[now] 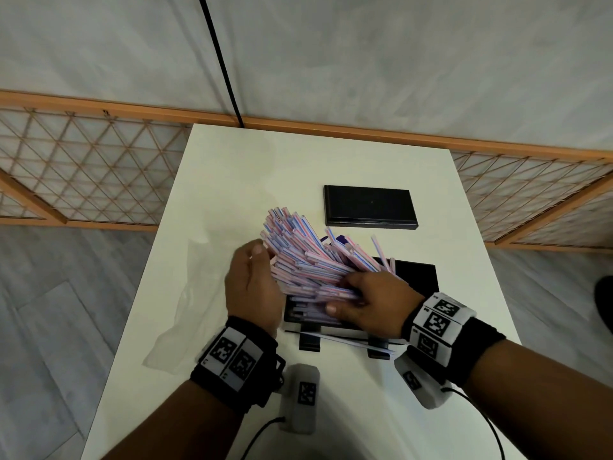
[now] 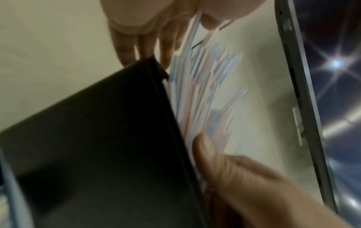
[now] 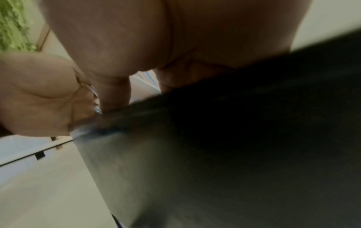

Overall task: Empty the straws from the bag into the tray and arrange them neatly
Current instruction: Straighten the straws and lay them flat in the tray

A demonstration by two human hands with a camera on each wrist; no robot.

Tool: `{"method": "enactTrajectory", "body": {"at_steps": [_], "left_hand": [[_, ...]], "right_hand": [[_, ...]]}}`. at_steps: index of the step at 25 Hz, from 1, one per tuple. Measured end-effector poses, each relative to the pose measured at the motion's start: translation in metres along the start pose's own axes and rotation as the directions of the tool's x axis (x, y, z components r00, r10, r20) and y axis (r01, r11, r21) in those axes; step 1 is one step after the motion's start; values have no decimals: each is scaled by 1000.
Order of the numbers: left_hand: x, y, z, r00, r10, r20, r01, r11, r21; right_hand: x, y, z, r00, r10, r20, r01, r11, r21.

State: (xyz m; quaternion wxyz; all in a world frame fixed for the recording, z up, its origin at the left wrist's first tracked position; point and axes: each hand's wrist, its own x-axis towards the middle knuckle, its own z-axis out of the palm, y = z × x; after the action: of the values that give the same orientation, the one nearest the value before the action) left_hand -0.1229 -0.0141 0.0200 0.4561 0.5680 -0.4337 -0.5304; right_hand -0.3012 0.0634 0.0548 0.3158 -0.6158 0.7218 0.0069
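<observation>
A thick bundle of pink, white and blue striped straws [image 1: 298, 257] fans up and to the left out of the black tray [image 1: 418, 273] in the middle of the white table. My left hand [image 1: 260, 263] cups the bundle's left side, thumb on top and fingers behind. My right hand [image 1: 351, 293] grips the straws' lower ends over the tray. The left wrist view shows the straws [image 2: 205, 92] beside the tray wall [image 2: 97, 138], with my left thumb [image 2: 207, 148] against them. The right wrist view is filled by palm and the tray wall [image 3: 215, 146]. The empty clear bag [image 1: 185, 293] lies on the left.
A second flat black tray or lid [image 1: 370, 207] lies further back on the table [image 1: 232, 167]. A few loose straws [image 1: 351, 341] lie across the tray's front stands. A grey tagged device [image 1: 300, 396] with a cable sits near the front edge.
</observation>
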Motion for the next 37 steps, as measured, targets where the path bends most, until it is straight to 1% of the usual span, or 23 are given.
{"method": "enactTrajectory", "body": {"at_steps": [1, 2, 3, 5, 8, 10, 13, 15, 17, 18, 19, 21, 22, 24, 27, 29, 31, 33, 37], "left_hand": [[4, -2, -2, 1000, -10, -25, 10, 999, 31], [4, -1, -4, 1000, 6, -18, -5, 995, 105], [2, 0, -5, 1000, 27, 16, -29, 981, 193], [-3, 4, -7, 994, 43, 99, -72, 945, 318], [-9, 3, -10, 985, 55, 162, -111, 926, 360], [-9, -2, -10, 985, 78, 152, -130, 920, 369], [-8, -6, -9, 988, 109, 111, -138, 944, 299], [-9, -4, -5, 992, 72, 107, -98, 961, 260], [-15, -1, -2, 990, 18, 139, -51, 969, 243], [-17, -1, -1, 988, 3, 151, -37, 974, 224], [-18, -1, 1, 985, -22, 170, -11, 981, 195], [-19, -3, 2, 972, -82, 218, 51, 988, 144], [-19, -4, 3, 964, -99, 249, 66, 988, 137], [-22, -3, 7, 950, -102, 297, 68, 990, 124], [-26, -4, 14, 939, -107, 328, 71, 990, 120], [-27, -7, 18, 933, -78, 350, 43, 993, 105], [-26, -7, 20, 932, -54, 359, 18, 994, 105], [-25, -7, 21, 930, -46, 364, 17, 996, 82], [-20, -10, 17, 949, -94, 302, 122, 990, -74]], "right_hand": [[-1, 1, 2, 1000, -15, -12, 15, 1000, 15], [-2, 1, 5, 999, -33, -25, 33, 999, 30], [-2, 0, 7, 998, -46, -44, 47, 998, 38], [-1, 0, 11, 997, -45, -54, 48, 998, 41], [3, 5, 21, 1000, -8, -11, 8, 999, 42], [4, 4, 25, 1000, -11, -19, 12, 999, 36], [4, -5, 23, 991, -70, -116, 76, 996, 45], [2, -5, 19, 988, -64, -141, 67, 998, 21], [-4, -5, 18, 994, -27, -102, 26, 1000, -7], [-8, -6, 17, 994, -18, -105, 18, 1000, -2], [-13, -6, 14, 992, -22, -126, 23, 1000, 8], [-25, -6, 6, 977, -50, -207, 58, 998, 33], [-32, -3, 1, 968, -43, -247, 54, 998, 39], [-43, 9, -7, 961, 34, -276, -27, 999, 28], [-44, 30, -10, 950, 204, -237, -221, 974, -47], [-36, 39, -4, 942, 258, -214, -276, 960, -56], [-27, 39, 1, 952, 235, -195, -238, 971, 8], [-24, 37, 5, 966, 166, -200, -162, 986, 37], [-26, 33, 6, 970, 54, -239, -43, 998, 51]]}}
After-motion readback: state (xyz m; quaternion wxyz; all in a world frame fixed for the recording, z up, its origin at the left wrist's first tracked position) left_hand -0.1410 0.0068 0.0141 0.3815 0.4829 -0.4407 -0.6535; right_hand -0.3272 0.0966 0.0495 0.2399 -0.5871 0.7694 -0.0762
